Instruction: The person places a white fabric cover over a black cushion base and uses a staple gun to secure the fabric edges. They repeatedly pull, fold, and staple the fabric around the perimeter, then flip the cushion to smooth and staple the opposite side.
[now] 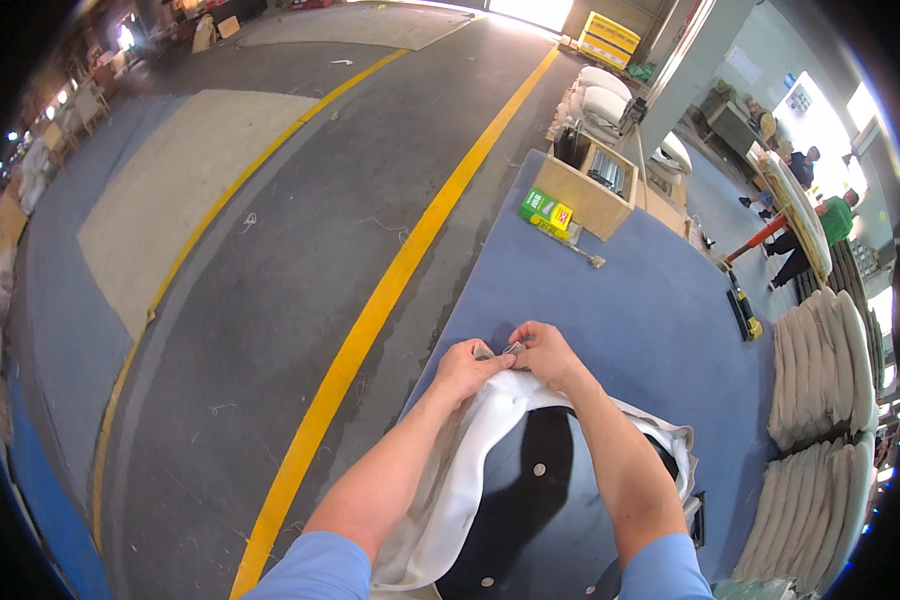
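Observation:
On the blue-topped table lies a dark panel (526, 500) with several small light round dots, and a white fabric cover (466, 497) wraps round its edge. My left hand (464, 371) pinches the gathered edge of the cover at the panel's far end. Close beside it, my right hand (547, 357) is closed on the same edge, its thumb and fingers nearly meeting those of the left. Between the fingertips a small greyish fold shows; the exact grip is partly hidden.
A wooden box (595, 190) with dark items stands at the table's (660, 300) far end, near a green and yellow carton (545, 212). A yellow-black tool (742, 312) lies at the right edge. Stacked pale cushions (820, 370) stand right; two people (835, 215) are farther back.

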The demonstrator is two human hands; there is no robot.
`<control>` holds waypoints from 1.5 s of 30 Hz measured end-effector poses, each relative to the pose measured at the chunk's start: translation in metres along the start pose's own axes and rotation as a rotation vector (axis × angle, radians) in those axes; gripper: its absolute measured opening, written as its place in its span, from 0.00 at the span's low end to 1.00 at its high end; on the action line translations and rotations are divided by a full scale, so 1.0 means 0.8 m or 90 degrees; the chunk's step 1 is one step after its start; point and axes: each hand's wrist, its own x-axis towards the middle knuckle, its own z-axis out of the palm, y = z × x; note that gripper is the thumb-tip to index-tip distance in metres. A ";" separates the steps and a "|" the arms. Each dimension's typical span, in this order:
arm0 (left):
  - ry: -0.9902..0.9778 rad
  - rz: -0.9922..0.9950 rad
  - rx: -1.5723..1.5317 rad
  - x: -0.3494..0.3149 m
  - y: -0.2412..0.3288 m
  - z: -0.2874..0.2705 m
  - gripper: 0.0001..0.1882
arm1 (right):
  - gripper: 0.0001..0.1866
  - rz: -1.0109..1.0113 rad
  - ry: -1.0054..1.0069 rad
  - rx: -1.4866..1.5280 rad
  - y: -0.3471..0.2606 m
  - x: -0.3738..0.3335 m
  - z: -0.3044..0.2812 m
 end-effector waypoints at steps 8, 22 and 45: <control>-0.050 -0.023 0.135 0.011 0.013 -0.003 0.13 | 0.18 0.042 -0.054 0.084 -0.004 0.004 -0.007; -0.056 0.171 0.405 -0.007 0.030 -0.026 0.10 | 0.12 -0.179 0.032 -0.356 -0.015 -0.019 0.014; 0.204 0.291 -0.014 -0.071 -0.036 0.029 0.05 | 0.08 -0.221 0.012 -0.182 0.002 -0.061 0.015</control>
